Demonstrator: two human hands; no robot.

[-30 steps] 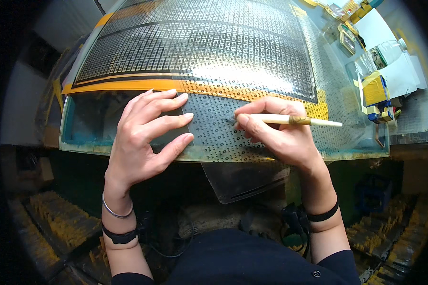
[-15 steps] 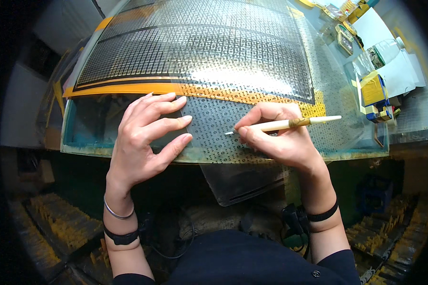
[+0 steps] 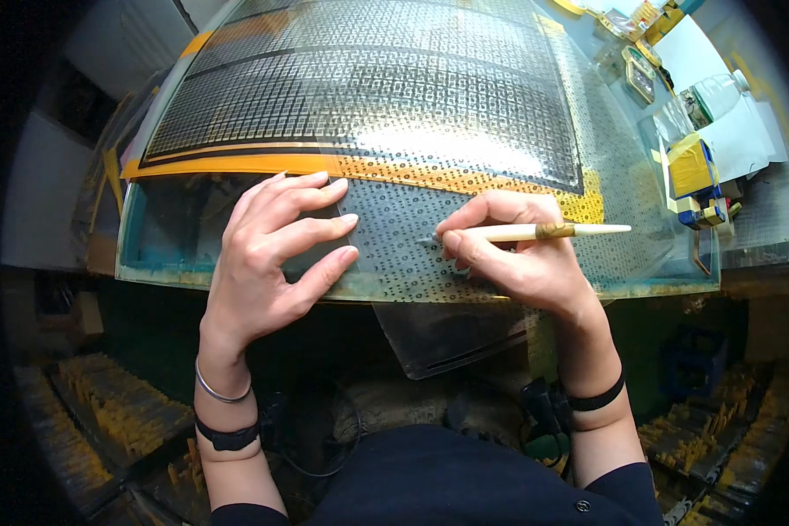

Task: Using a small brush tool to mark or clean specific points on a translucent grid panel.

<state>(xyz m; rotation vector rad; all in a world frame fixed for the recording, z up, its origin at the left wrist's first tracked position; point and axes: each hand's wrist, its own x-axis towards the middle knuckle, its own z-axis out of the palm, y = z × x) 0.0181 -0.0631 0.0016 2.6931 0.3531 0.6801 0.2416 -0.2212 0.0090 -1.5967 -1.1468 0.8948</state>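
Observation:
My right hand (image 3: pixel 522 254) pinches a slim pen-like tool (image 3: pixel 598 229) with a cream shaft and brownish-gold wrapping. Its tip points left, just over a clear film (image 3: pixel 386 263) printed with rows of small dark dots and rings. Whether the tip touches the film I cannot tell. Spread with bent fingers, my left hand (image 3: pixel 267 250) rests its fingertips at the film's left edge and holds nothing. Under the film, farther back, lies a sheet with a dense black grid pattern (image 3: pixel 263 110), bordered by an orange strip (image 3: pixel 237 164). All of it is on a glass tabletop (image 3: pixel 162 270).
To the right stand a yellow-and-blue block (image 3: pixel 693 171), a clear plastic bottle (image 3: pixel 717 95) lying on white paper (image 3: pixel 745 136), and a small container (image 3: pixel 640 74). The film's lower corner (image 3: pixel 430 355) hangs past the glass's front edge. Racks with yellow pieces (image 3: pixel 127 403) sit below.
The tool's rear end has dropped slightly, so its shaft lies nearer to level. My left hand keeps its pose at the film's edge. The whole view has shifted a little.

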